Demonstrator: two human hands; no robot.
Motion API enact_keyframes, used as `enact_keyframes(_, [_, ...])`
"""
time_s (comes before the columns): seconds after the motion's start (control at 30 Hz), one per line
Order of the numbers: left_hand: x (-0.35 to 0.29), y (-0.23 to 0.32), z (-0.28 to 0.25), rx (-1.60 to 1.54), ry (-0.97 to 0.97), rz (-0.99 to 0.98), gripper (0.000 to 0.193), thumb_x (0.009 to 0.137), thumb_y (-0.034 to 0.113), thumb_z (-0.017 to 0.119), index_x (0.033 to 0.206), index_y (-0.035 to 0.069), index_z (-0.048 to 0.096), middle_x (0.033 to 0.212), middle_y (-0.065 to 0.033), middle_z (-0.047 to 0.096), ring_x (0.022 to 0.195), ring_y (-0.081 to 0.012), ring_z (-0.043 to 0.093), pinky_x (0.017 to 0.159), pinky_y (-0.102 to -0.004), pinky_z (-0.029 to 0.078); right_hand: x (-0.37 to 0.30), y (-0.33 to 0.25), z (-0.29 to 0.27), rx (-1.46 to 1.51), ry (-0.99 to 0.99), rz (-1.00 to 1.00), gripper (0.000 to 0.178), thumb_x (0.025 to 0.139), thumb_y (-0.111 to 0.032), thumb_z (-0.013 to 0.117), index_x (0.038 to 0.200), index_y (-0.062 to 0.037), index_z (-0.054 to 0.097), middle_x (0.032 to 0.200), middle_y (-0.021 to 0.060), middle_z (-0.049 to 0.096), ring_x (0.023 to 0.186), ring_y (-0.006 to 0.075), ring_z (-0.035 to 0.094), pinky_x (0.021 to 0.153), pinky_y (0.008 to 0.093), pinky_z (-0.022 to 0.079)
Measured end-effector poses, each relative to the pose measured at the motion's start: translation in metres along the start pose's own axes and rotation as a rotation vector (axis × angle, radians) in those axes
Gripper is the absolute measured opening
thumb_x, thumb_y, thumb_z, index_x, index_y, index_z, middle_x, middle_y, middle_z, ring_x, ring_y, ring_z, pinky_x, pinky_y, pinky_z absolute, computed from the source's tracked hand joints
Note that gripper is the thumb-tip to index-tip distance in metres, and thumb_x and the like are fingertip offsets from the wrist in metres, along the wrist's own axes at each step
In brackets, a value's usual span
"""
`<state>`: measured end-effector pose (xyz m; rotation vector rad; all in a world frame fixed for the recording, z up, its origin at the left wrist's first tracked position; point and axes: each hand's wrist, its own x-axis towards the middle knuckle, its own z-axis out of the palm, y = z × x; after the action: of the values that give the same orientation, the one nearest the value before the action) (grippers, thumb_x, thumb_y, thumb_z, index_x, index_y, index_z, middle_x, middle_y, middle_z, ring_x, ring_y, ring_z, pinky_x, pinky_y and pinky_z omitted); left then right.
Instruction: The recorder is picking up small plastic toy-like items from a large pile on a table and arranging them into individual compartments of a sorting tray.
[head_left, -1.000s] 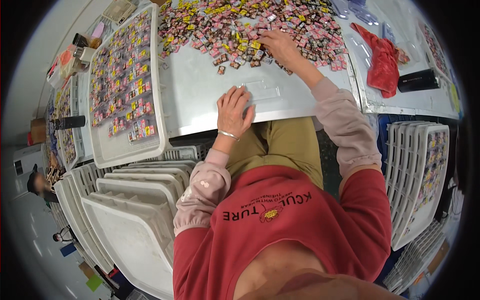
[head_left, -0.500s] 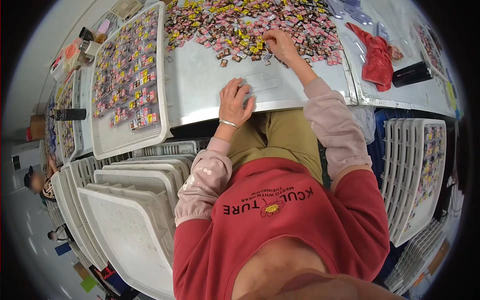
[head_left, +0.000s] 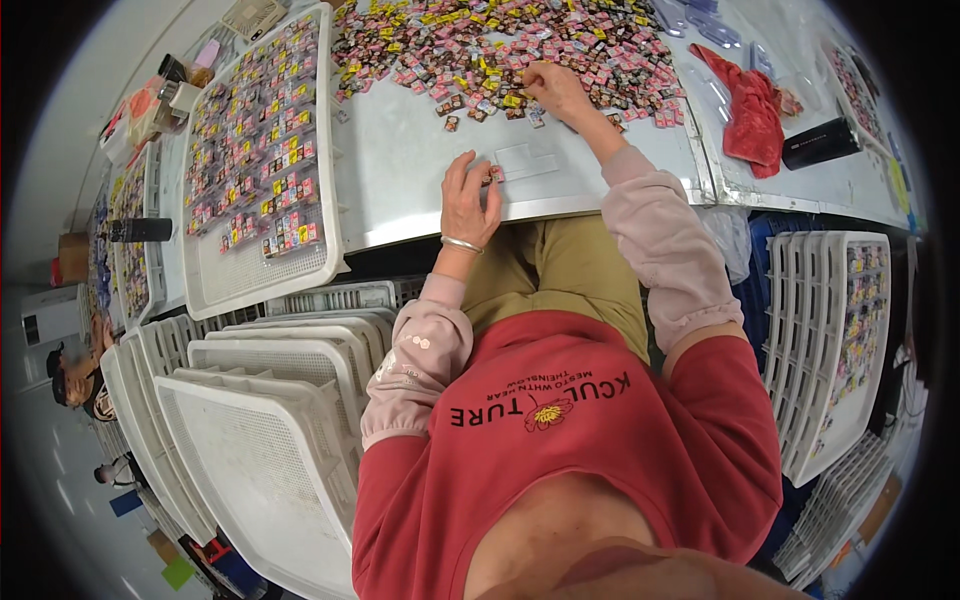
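My left hand [head_left: 468, 205] rests at the table's front edge. Its thumb and fingers close around the left end of a clear plastic strip tray [head_left: 528, 160], where a small dark-and-pink square piece [head_left: 493, 174] shows between them. Farther forward and right, my right hand [head_left: 557, 92] is over the near edge of a big pile of small square pieces [head_left: 480, 60], in pink, black, yellow and white. Its thumb and fingertips are pinched together; what is in them is too small to make out. A few loose pieces [head_left: 452, 124] lie just left of it.
Left of me a white mesh tray [head_left: 210, 285] holds rows of filled clear strips. Stacked white trays [head_left: 245, 440] stand below it, more trays [head_left: 820, 350] at right. On the right table lie a red cloth [head_left: 752, 120] and a black bottle [head_left: 822, 145]. A person [head_left: 75, 375] is far left.
My left hand has opened slightly and shifted, uncovering the piece at the strip tray's left end. My right hand has moved a little to the left and down at the pile's edge.
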<state>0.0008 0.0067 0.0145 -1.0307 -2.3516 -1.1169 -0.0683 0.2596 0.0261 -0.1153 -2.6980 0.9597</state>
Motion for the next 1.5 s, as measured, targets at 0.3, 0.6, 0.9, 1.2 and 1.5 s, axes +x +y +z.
enact_keyframes(0.3, [0.000,-0.006,-0.001,-0.114,0.087,-0.075,0.025,0.075,0.002,0.059,0.100,-0.002,0.058,0.112,-0.0205,0.052,0.103,-0.0363,0.052,0.085,-0.0400,0.045,-0.046,-0.028,-0.039,1.231,-0.238,0.375,0.033,0.088,-0.005,0.056,0.121,0.0001,0.052,0.102,0.0088,0.062,0.090,0.0145,0.063,0.079,0.0246,0.053])
enact_keyframes(0.6, [-0.003,-0.024,-0.009,-0.399,0.211,-0.316,0.020,0.075,0.000,0.059,0.095,-0.001,0.061,0.103,-0.0153,0.060,0.092,-0.0272,0.060,0.082,-0.0328,0.046,-0.071,-0.030,-0.037,1.376,-0.304,0.340,0.027,0.087,-0.006,0.058,0.114,-0.0033,0.057,0.098,0.0051,0.062,0.094,0.0147,0.062,0.078,0.0254,0.052])
enact_keyframes(0.9, [0.002,0.005,-0.010,-0.072,0.060,0.110,0.019,0.071,0.005,0.063,0.090,0.005,0.062,0.097,-0.0097,0.060,0.095,-0.0282,0.054,0.085,-0.0381,0.041,-0.092,-0.046,0.030,0.531,-0.055,0.158,0.009,0.077,-0.008,0.069,0.080,-0.0003,0.064,0.071,0.0014,0.064,0.066,0.0089,0.061,0.059,0.0223,0.049])
enact_keyframes(1.2, [-0.008,0.003,-0.005,-0.079,-0.060,0.140,0.026,0.070,-0.001,0.061,0.096,-0.002,0.059,0.100,-0.0146,0.058,0.095,-0.0325,0.054,0.084,-0.0389,0.044,-0.115,-0.071,0.054,0.113,0.180,-0.087,0.006,0.071,-0.012,0.065,0.075,-0.0079,0.068,0.077,0.0092,0.061,0.071,0.0298,0.060,0.062,0.0381,0.049])
enact_keyframes(1.5, [-0.004,0.007,-0.008,-0.120,-0.038,0.073,0.032,0.069,0.002,0.062,0.101,0.000,0.060,0.105,-0.0133,0.058,0.099,-0.0312,0.052,0.085,-0.0386,0.043,-0.063,-0.031,0.012,0.000,0.262,0.040,0.015,0.075,-0.012,0.064,0.088,-0.0052,0.065,0.081,0.0107,0.064,0.076,0.0270,0.063,0.067,0.0352,0.050])
